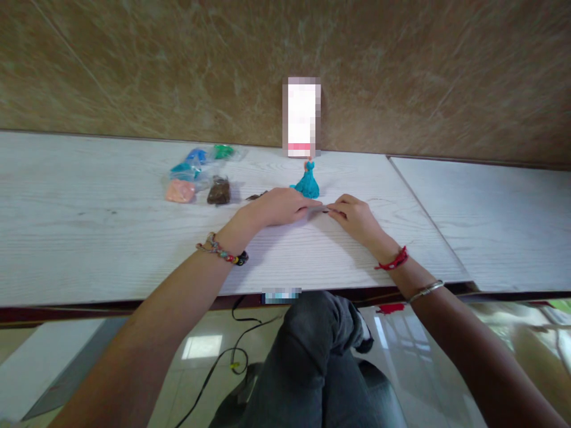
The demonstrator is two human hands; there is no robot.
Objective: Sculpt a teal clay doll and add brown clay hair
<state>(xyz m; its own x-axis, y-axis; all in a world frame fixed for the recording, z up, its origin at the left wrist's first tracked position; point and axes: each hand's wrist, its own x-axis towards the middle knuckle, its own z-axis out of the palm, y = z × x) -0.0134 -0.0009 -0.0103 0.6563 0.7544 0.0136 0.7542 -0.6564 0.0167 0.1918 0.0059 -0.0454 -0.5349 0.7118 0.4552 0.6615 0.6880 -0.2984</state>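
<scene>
My left hand (288,206) is closed just above the table, its fingertips on a thin, flat, greyish strip (317,208) whose kind I cannot make out. Facing it, my right hand (352,217) is pinched at the strip's other end, where a small dark bit (325,211) shows by the fingertips. Right behind the hands stands a small figure in a turquoise gown (307,181), upright. Some thin dark brown pieces (256,196) lie beside my left hand, partly covered by it.
Bags of modelling clay lie at the left: brown (218,191), peach (180,191), turquoise (185,172), blue (196,156) and green (223,151). A blurred-out bright screen (303,116) leans on the wall. The white table (111,249) has a seam at the right.
</scene>
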